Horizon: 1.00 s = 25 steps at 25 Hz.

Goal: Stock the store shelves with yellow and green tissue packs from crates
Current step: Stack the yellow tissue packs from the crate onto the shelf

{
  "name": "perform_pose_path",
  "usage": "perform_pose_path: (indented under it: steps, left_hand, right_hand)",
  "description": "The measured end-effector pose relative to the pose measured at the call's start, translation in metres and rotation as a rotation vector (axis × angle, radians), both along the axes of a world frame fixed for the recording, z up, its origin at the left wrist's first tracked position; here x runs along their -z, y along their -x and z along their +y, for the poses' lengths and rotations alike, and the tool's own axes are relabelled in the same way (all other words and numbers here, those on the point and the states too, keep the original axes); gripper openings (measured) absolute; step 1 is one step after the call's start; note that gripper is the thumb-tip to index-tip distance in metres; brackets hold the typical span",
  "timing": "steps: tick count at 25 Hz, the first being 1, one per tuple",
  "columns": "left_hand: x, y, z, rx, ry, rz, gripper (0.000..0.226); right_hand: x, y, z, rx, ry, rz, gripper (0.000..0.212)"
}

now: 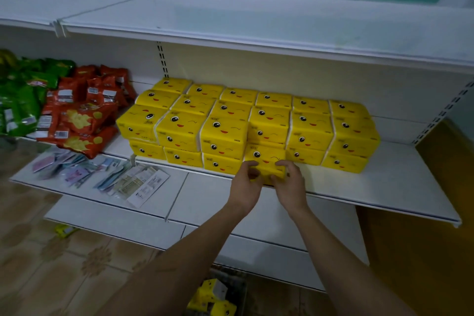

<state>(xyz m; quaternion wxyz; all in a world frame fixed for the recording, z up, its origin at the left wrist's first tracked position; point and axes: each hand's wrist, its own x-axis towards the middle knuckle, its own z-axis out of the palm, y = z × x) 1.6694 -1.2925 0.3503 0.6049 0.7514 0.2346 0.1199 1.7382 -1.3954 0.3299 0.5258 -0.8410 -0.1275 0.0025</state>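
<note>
Both hands hold one yellow tissue pack [265, 161] at the front of the middle shelf [384, 187]. Left hand [245, 188] has its fingers curled round the left end of the pack, right hand [289, 187] grips the right end. This pack sits in a gap in the lower front row, between its neighbours. Around it stands the block of yellow packs [246, 123], two layers high and several rows deep. To the left lie red snack bags [84, 110] and green snack bags [23, 100], with flat sachets [102, 174] on the shelf below. At the bottom edge, a crate [218, 297] holds more yellow packs.
</note>
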Motion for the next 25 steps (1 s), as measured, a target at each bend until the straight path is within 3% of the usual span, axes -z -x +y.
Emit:
perform_pose_path:
  steps: [4,8,12,14,17,21,25]
  left_hand:
    - [0.004,-0.014,0.002,-0.02,-0.046,0.049,0.042]
    - [0.016,-0.012,0.002,0.012,-0.131,0.007,0.05]
    - [0.045,0.029,0.01,0.077,-0.5,-0.081,0.045]
    - [0.073,0.066,0.022,0.085,-0.605,-0.037,0.037]
    - [0.126,0.12,0.042,0.083,-0.483,0.239,0.036]
    - [0.195,0.179,0.053,0.124,-0.076,0.748,0.043]
    - [0.292,0.233,0.046,0.019,0.296,0.898,0.046]
  right_hand:
    - [0.01,-0.015,0.0,0.009,0.005,-0.019,0.032]
    - [0.016,-0.018,-0.004,-0.044,-0.026,-0.007,0.047]
    - [0.012,0.015,-0.01,0.189,-0.159,-0.118,0.047]
    - [0.022,0.048,-0.008,0.135,-0.198,-0.117,0.04]
    - [0.066,0.095,-0.003,-0.093,-0.056,-0.013,0.033]
    - [0.133,0.139,-0.002,-0.27,0.219,0.321,0.033]
    - [0.224,0.178,0.006,-0.411,0.548,0.624,0.023]
